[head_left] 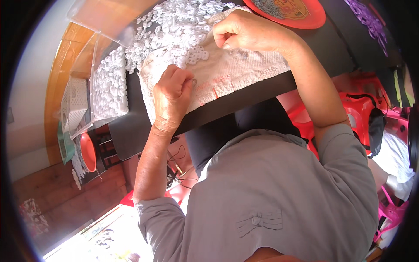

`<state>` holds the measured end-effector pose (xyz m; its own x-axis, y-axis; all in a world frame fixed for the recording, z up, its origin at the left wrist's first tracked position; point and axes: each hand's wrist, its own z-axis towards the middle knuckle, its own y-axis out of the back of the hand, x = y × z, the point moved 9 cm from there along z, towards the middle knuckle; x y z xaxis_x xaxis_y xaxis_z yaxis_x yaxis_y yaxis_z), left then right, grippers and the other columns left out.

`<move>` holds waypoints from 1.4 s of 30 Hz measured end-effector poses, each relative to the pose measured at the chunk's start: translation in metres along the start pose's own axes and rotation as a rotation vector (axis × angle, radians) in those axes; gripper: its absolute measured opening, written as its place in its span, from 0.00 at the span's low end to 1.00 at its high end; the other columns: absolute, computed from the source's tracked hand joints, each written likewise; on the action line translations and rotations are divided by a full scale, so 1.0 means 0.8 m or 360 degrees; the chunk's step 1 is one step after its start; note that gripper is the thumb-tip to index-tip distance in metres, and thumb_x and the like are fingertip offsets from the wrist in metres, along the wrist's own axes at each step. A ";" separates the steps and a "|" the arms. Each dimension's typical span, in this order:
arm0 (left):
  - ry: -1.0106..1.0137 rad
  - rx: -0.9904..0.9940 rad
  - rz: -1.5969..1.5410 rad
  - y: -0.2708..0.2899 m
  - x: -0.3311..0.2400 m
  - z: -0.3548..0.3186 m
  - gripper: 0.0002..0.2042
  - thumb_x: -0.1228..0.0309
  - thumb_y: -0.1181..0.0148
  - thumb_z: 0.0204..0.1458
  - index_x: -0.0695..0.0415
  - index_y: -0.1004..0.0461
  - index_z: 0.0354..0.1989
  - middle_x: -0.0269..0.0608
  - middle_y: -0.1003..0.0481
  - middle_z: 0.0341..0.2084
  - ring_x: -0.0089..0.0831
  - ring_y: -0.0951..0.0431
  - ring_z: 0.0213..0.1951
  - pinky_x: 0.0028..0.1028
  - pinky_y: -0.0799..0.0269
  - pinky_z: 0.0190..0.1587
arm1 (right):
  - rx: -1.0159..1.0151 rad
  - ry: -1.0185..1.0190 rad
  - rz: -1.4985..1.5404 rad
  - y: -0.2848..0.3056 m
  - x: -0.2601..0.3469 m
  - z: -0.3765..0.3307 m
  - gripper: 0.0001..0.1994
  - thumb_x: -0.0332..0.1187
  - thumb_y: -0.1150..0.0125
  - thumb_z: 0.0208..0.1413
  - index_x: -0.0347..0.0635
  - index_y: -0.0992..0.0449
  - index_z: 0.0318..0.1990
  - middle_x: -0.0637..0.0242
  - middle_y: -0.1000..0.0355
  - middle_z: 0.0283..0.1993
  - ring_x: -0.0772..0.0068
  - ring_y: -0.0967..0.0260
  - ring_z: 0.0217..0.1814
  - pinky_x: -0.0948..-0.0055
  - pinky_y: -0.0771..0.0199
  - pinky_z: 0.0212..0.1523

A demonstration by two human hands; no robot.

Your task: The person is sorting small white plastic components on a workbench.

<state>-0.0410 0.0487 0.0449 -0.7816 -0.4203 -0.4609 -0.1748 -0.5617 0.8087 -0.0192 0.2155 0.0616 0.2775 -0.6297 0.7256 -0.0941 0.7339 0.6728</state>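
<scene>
A beige ribbed towel [257, 65] is spread at the near edge of a dark table. Heaped on the towel's far left part and the table are many small white oval ring-like pieces [174, 32]. My left hand [172, 91] is closed over the towel's left side, just in front of the heap, thumb against curled fingers. Farther right, my right hand [251, 32] hovers near the heap's right edge with its fingers curled in a pinch. Whatever is between the fingers of either hand is too small or hidden to make out.
A clear plastic box [89, 91] filled with similar white pieces stands at the left. At the far right lie a red plate [312, 13] with grey bits and a purple bundle [366, 17]. Red chairs [358, 118] stand right of me. The dark table edge [244, 102] crosses before my lap.
</scene>
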 end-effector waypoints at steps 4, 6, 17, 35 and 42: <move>-0.0028 -0.0044 0.0032 0.004 0.000 -0.006 0.06 0.80 0.36 0.44 0.59 0.25 0.31 0.39 0.29 0.25 0.33 0.26 0.26 0.28 0.30 0.30 | -0.0270 0.0277 -0.0014 0.000 0.002 0.004 0.04 0.20 0.42 0.44 0.35 0.31 0.24 0.67 0.36 0.19 0.78 0.41 0.21 0.73 0.40 0.25; -0.0017 -0.0040 0.0057 0.003 0.003 -0.008 0.06 0.81 0.36 0.46 0.60 0.24 0.32 0.37 0.29 0.24 0.26 0.27 0.25 0.22 0.31 0.30 | -0.0317 0.0272 -0.0015 0.003 -0.004 0.007 0.04 0.21 0.42 0.44 0.35 0.31 0.24 0.67 0.36 0.19 0.78 0.41 0.21 0.73 0.40 0.25; -0.0151 -0.0059 0.0351 0.011 -0.011 -0.018 0.04 0.77 0.36 0.47 0.59 0.26 0.29 0.41 0.30 0.24 0.39 0.26 0.25 0.32 0.30 0.29 | -0.0395 -0.0054 -0.0800 0.009 -0.028 0.004 0.03 0.20 0.46 0.41 0.36 0.31 0.24 0.55 0.31 0.23 0.51 0.31 0.31 0.56 0.37 0.33; 0.0283 0.0057 -0.0194 0.013 0.022 -0.001 0.04 0.76 0.41 0.50 0.63 0.27 0.31 0.46 0.25 0.25 0.37 0.26 0.21 0.33 0.29 0.24 | -0.0507 0.0129 -0.0182 0.014 -0.014 0.013 0.05 0.29 0.45 0.56 0.37 0.30 0.33 0.67 0.33 0.23 0.75 0.37 0.26 0.72 0.39 0.29; 0.0886 -0.0099 -0.2014 0.000 0.050 0.050 0.05 0.78 0.43 0.55 0.69 0.27 0.34 0.45 0.25 0.25 0.27 0.27 0.21 0.24 0.34 0.21 | -0.0329 -0.0086 0.0674 -0.006 0.019 0.033 0.06 0.33 0.45 0.59 0.42 0.27 0.33 0.74 0.29 0.25 0.86 0.35 0.25 0.83 0.42 0.24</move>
<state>-0.0959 0.0605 0.0412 0.2297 0.1763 -0.9572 -0.5406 -0.7947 -0.2761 -0.0394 0.1958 0.0736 0.2052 -0.2724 0.9400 0.0056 0.9608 0.2772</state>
